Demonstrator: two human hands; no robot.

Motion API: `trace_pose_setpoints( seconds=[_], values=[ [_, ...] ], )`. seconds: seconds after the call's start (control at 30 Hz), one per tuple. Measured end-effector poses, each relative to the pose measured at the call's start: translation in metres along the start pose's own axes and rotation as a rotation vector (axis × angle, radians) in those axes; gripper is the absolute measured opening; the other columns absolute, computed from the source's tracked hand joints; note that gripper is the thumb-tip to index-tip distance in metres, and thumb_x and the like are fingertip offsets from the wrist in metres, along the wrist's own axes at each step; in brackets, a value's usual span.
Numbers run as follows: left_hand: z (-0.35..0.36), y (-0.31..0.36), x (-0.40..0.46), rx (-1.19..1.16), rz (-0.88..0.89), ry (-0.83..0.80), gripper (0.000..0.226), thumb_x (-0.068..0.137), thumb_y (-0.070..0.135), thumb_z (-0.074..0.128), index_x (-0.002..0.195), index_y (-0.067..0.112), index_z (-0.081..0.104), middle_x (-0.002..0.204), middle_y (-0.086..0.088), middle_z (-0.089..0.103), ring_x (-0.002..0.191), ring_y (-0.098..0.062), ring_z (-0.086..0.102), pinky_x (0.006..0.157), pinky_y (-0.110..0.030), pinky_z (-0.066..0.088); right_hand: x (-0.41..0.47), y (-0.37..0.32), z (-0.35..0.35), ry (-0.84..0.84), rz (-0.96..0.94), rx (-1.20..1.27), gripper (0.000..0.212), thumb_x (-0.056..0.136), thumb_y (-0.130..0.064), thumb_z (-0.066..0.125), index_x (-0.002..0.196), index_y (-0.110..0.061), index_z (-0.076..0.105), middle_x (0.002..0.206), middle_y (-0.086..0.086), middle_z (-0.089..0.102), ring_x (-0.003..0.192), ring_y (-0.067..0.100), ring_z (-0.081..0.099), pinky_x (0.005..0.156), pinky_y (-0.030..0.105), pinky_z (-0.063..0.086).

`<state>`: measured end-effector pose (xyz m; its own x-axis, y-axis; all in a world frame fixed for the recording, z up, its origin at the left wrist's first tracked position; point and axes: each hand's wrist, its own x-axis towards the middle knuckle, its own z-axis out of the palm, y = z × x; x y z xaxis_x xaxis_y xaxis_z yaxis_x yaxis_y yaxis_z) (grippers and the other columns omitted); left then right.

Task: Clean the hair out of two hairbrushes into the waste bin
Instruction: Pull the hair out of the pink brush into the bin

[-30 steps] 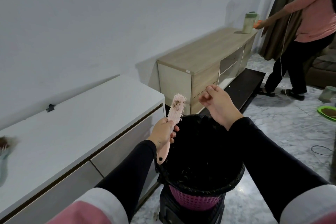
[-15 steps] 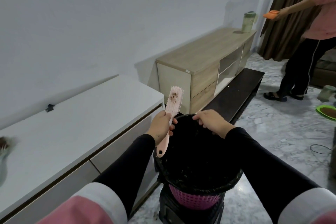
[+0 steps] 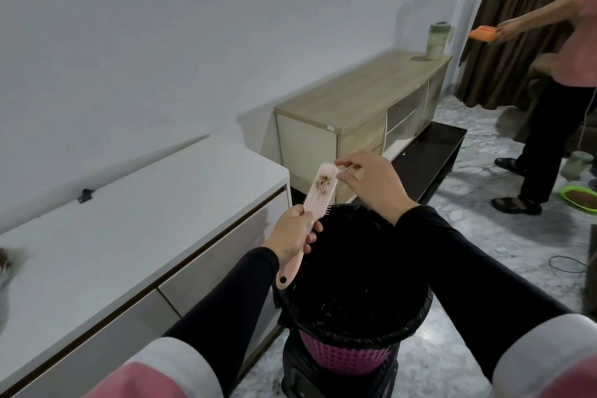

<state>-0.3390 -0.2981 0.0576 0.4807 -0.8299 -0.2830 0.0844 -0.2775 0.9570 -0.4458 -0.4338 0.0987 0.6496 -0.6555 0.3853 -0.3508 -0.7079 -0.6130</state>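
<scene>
The left hand (image 3: 292,231) gripped the pink hairbrush (image 3: 318,195) by its handle, fingers curled round it, holding it tilted up and away over the near-left rim of the waste bin (image 3: 352,333). Brown hair (image 3: 324,182) clung to the bristles. The right hand (image 3: 371,184) reached in from the right, thumb and forefinger pinched at the brush's far tip, wrist bent above the bin's black liner.
</scene>
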Motion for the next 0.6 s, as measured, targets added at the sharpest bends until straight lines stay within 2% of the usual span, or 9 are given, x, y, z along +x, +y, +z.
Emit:
trace_pose_setpoints(
  seconds=[0.1,0.17,0.23,0.3,0.33,0.43,0.5,0.6],
  values=[
    [0.005,0.002,-0.002,-0.004,0.001,-0.009,0.024,0.098,0.012,0.034,0.115,0.008,0.050,0.072,-0.002,0.051,0.048,-0.009,0.036,0.041,-0.019,0.029,0.000,0.006,0.006,0.021,-0.094,-0.174,0.028,0.088,-0.029,0.063,0.114,-0.021,0.069,0.105,-0.005,0.063,0.105,0.014,0.054,0.088,0.024,0.040],
    [0.009,0.004,-0.002,-0.028,-0.008,-0.010,0.022,0.097,0.011,0.034,0.110,0.009,0.051,0.071,-0.002,0.050,0.045,-0.007,0.035,0.040,-0.018,0.028,-0.003,0.010,0.011,0.153,-0.172,-0.162,0.017,0.086,-0.024,0.066,0.098,-0.016,0.076,0.096,0.000,0.069,0.094,0.018,0.058,0.082,0.030,0.048],
    [0.012,0.006,-0.004,-0.056,-0.024,-0.017,0.020,0.095,0.009,0.033,0.104,0.011,0.051,0.070,-0.002,0.049,0.042,-0.007,0.034,0.038,-0.018,0.027,-0.004,0.013,0.015,0.258,-0.228,-0.174,0.011,0.083,-0.021,0.070,0.084,-0.014,0.078,0.085,-0.001,0.071,0.087,0.014,0.054,0.075,0.023,0.044],
    [0.013,0.007,-0.005,-0.068,-0.035,-0.035,0.019,0.094,0.008,0.033,0.099,0.013,0.051,0.069,-0.003,0.049,0.042,-0.007,0.034,0.038,-0.018,0.026,-0.004,0.017,0.019,0.300,-0.219,-0.178,0.009,0.081,-0.022,0.071,0.081,-0.016,0.077,0.084,0.000,0.069,0.090,0.015,0.053,0.079,0.024,0.043],
    [0.012,0.007,-0.006,-0.068,-0.036,-0.050,0.019,0.094,0.007,0.033,0.097,0.013,0.050,0.069,-0.003,0.049,0.042,-0.007,0.034,0.038,-0.018,0.026,-0.004,0.018,0.022,0.293,-0.127,-0.119,0.009,0.081,-0.024,0.071,0.082,-0.018,0.077,0.087,0.001,0.067,0.093,0.019,0.055,0.084,0.029,0.045],
    [0.012,0.007,-0.007,-0.087,-0.038,-0.087,0.018,0.096,0.009,0.031,0.095,0.011,0.048,0.070,-0.004,0.048,0.043,-0.008,0.033,0.038,-0.018,0.026,-0.006,0.009,0.028,0.216,0.303,0.336,0.011,0.084,-0.030,0.066,0.077,-0.034,0.074,0.095,-0.003,0.060,0.111,0.026,0.054,0.099,0.044,0.043],
    [0.012,0.007,-0.007,-0.084,-0.048,-0.093,0.018,0.097,0.011,0.030,0.097,0.011,0.047,0.071,-0.004,0.048,0.045,-0.009,0.033,0.039,-0.018,0.026,-0.008,0.002,0.031,0.166,0.420,0.511,0.016,0.090,-0.027,0.058,0.088,-0.029,0.074,0.090,-0.011,0.062,0.119,0.023,0.050,0.106,0.038,0.037],
    [0.012,0.004,-0.006,-0.067,-0.060,-0.074,0.018,0.098,0.012,0.030,0.102,0.010,0.047,0.071,-0.004,0.048,0.046,-0.009,0.033,0.040,-0.018,0.027,-0.007,-0.002,0.029,0.103,0.484,0.735,0.018,0.096,-0.018,0.050,0.104,-0.016,0.066,0.099,-0.007,0.062,0.113,0.015,0.051,0.096,0.024,0.033]
  ],
)
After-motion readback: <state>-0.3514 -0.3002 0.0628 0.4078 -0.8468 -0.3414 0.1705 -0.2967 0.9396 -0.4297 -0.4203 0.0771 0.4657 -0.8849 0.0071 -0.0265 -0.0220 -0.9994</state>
